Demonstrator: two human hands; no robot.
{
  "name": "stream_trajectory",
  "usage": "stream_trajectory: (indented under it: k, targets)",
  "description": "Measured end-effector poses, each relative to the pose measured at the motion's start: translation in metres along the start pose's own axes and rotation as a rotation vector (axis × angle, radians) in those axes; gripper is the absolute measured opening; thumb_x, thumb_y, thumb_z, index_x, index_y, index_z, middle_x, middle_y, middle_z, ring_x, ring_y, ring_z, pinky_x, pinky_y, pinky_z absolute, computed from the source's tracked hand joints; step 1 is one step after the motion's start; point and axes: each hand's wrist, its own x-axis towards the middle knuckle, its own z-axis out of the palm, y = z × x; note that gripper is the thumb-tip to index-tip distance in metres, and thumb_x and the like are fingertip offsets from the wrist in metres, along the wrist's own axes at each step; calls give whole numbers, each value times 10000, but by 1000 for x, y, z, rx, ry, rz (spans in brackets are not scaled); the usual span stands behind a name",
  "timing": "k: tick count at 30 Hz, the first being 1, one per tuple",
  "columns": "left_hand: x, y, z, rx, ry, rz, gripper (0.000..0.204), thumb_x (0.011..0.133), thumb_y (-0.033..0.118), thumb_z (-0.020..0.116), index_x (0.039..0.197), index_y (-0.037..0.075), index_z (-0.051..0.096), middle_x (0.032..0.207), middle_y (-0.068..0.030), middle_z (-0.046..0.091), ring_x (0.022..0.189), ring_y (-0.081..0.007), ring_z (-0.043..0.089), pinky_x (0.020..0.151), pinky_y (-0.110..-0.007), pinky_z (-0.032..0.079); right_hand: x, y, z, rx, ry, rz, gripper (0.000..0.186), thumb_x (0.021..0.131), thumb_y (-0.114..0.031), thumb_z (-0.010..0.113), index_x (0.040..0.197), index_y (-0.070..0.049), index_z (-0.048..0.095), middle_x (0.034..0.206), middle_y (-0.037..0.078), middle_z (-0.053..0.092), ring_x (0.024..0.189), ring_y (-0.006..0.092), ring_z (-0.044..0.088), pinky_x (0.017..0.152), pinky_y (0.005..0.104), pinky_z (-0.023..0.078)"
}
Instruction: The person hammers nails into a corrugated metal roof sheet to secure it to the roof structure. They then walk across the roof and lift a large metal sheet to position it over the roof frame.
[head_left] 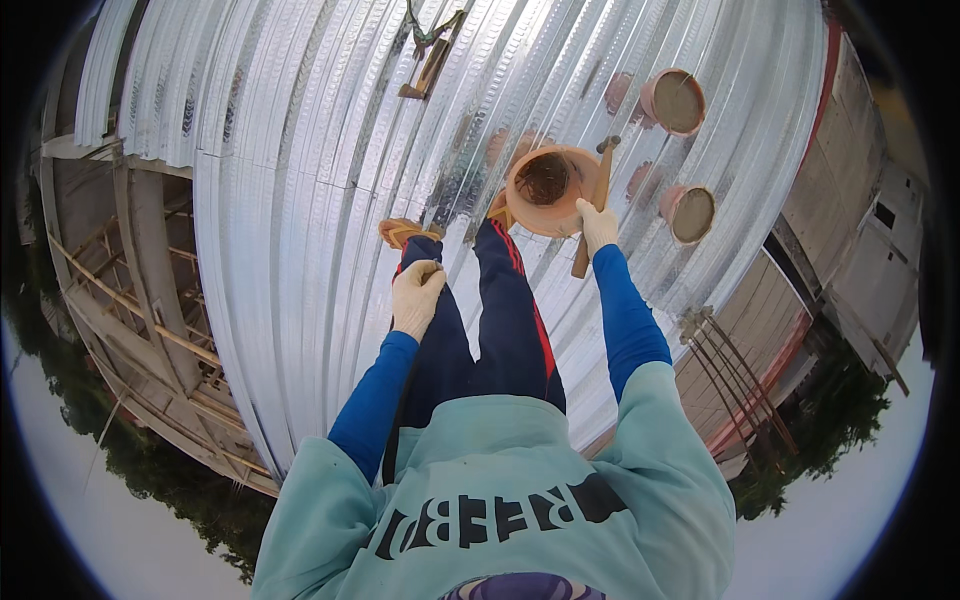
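My right hand (598, 226), in a pale knitted glove, is closed round the wooden handle of a hammer (603, 172). The hammer lies against the side of an orange bucket (572, 212); whether the fingers also grip the bucket's rim, I cannot tell. Dark brown contents, too small to name, show inside the bucket. Over my left thigh, my gloved left hand (417, 292) has its fingers pinched together. A tiny dark bit shows near its fingertips, but its kind is not clear.
Ribbed, shiny metal decking (330, 130) spreads under my feet. Two orange pots with grey fill, an upper pot (677, 103) and a lower pot (690, 215), stand at right. A green tool (427, 38) lies ahead beside a brown bar (428, 76). Rebar rods (735, 375) rise at the right edge; open framing (165, 290) lies left.
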Motion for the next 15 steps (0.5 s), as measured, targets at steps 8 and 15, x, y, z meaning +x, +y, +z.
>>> stream_trajectory:
  k: [8, 15]
  targets:
    - [106, 0, 149, -21, -196, -10, 243, 892, 168, 684, 998, -45, 730, 843, -61, 723, 800, -114, 655, 757, -273, 509, 75, 11, 39, 202, -89, 12, 304, 913, -339, 721, 866, -46, 654, 695, 41, 611, 576, 137, 534, 558, 305, 419]
    - [182, -22, 222, -30, -178, 30, 294, 843, 221, 649, 976, -22, 751, 813, -149, 728, 793, -228, 699, 778, -346, 522, 107, 17, 27, -321, 219, -230, 329, 916, -355, 701, 926, -29, 653, 759, 97, 654, 674, 195, 625, 650, 369, 506]
